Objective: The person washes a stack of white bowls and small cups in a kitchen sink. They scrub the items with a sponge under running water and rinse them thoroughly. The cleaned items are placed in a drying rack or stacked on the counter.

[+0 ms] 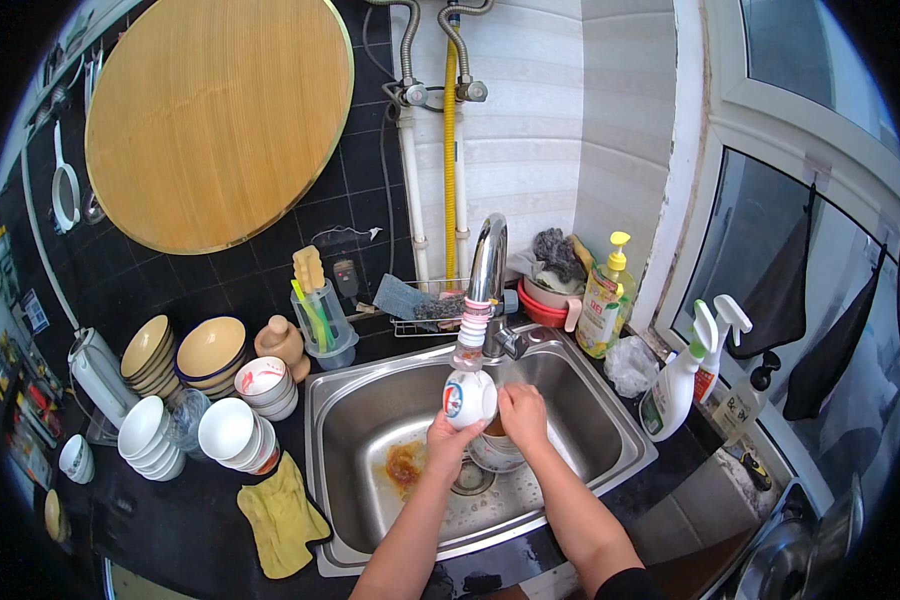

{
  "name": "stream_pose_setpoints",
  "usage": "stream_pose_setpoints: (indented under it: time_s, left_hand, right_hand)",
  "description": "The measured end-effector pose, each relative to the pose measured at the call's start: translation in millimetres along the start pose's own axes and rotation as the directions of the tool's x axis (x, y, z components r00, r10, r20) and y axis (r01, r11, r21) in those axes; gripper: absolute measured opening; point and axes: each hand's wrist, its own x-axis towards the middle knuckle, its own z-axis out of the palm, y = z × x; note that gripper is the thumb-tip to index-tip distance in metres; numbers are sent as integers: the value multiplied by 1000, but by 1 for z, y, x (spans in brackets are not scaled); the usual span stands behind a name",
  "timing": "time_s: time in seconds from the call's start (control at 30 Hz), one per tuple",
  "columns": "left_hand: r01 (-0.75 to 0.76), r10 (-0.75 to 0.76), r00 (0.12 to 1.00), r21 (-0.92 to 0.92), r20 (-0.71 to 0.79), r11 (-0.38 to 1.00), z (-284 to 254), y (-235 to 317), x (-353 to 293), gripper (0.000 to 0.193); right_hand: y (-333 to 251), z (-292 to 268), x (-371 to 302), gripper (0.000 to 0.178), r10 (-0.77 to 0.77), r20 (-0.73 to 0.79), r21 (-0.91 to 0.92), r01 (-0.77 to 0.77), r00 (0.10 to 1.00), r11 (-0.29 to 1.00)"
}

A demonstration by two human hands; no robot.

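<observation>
Under the faucet (490, 250), my left hand (450, 440) grips a small white bowl (472, 398) with a blue and red pattern, tilted on its side. My right hand (523, 412) is beside it on the right, fingers curled downward; what they hold, if anything, is hidden. Below both hands a patterned bowl (498, 458) sits in the steel sink (370, 410), near the drain (473, 478). Something brown shows between that bowl and my right hand. A brown food residue (404, 467) lies on the sink floor to the left of my left forearm.
Stacked white bowls (232, 432) and cream bowls (210, 345) stand left of the sink, with a yellow cloth (282, 520) at its edge. To the right are a yellow-capped soap bottle (602, 300), a plastic bag (630, 366) and spray bottles (672, 395). A utensil holder (325, 325) stands behind.
</observation>
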Motion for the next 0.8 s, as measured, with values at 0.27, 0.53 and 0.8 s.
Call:
stream_pose_setpoints:
  time_s: [0.27,0.53,0.8]
  left_hand:
    - [138,-113,990,-436,84,889,-3,10,3,47]
    - [163,-160,985,-626,63,762,-14,1,5,44]
    - [271,-233,960,-698,152,663,-31,-8,7,35]
  right_hand:
    - [1,10,-3,23,35,-149,221,-1,988,975]
    - [-1,7,9,38,108,632,768,-639,767,49]
    - [-7,-2,20,40,-34,752,659,-752,659,11]
